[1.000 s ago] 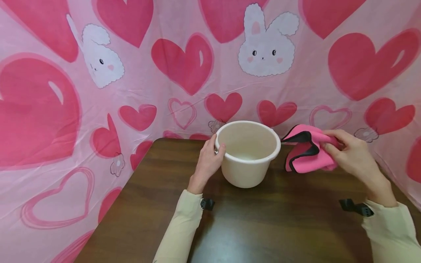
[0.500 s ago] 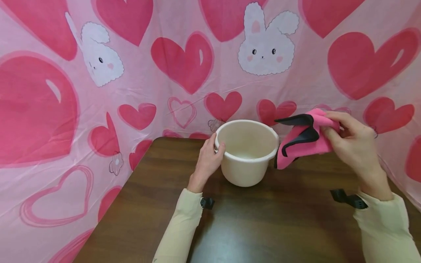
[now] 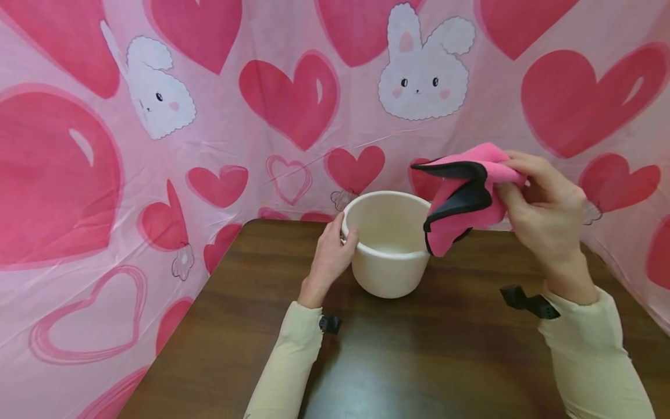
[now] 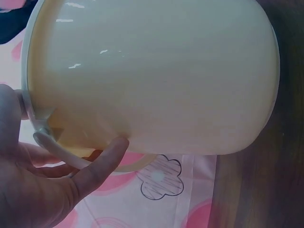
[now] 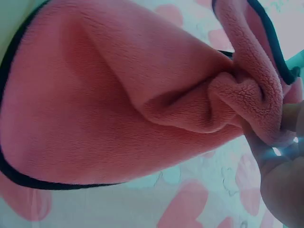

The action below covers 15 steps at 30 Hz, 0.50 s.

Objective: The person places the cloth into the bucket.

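A cream plastic bucket (image 3: pixel 389 276) stands upright on the table. My left hand (image 3: pixel 331 256) grips its rim on the left side, thumb on the near side. In the left wrist view, the bucket's side wall (image 4: pixel 161 80) fills most of the picture, and its curved handle (image 4: pixel 64 154) passes by the fingers. My right hand (image 3: pixel 549 209) pinches a pink cloth (image 3: pixel 471 192) with black edging, held in the air at the bucket's right. The cloth hangs in folds and covers the right part of the rim in the head view. Up close, the cloth (image 5: pixel 95 109) looks fluffy and bunched at the fingers.
A dark brown wooden table (image 3: pixel 408 361) lies under the bucket. Behind and to the left hangs a pink curtain (image 3: pixel 293 35) with hearts and rabbits, close to the table's far edge. Each wrist wears a black strap-like device (image 3: pixel 330 324).
My right hand has lifted the pink cloth up and to the left, from beside the bucket to over its right rim. The left hand and the bucket have stayed in place.
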Tool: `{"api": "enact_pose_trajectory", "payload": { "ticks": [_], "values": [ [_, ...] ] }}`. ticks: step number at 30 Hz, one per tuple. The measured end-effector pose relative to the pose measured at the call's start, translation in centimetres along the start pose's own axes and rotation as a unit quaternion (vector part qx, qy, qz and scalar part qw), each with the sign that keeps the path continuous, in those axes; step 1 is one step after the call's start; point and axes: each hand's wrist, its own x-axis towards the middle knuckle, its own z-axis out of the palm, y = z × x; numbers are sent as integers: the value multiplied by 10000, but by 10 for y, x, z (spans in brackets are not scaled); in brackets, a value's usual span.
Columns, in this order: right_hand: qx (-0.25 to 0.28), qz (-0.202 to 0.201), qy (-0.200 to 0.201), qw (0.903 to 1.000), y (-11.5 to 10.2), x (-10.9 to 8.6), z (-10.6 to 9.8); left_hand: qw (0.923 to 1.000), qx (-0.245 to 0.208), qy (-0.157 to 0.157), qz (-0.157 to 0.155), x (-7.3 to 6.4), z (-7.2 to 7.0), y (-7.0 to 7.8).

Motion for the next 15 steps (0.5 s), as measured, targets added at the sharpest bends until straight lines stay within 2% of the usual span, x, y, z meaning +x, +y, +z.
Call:
{"api": "enact_pose_trajectory", "payload": {
  "ticks": [4, 6, 11, 15],
  "values": [
    [939, -277, 437, 9942, -6, 0, 19, 10000, -28, 16, 78, -1, 1, 1],
    [1102, -357, 630, 9913, -7, -2, 26, 9999, -57, 30, 132, -2, 2, 1],
    [1028, -444, 754, 9908, -2, -14, 43, 9997, -130, 77, 215, -2, 3, 1],
    [609, -336, 383, 9968, 14, -32, 50, 9997, -144, 88, 184, -3, 3, 2]
  ]
}}
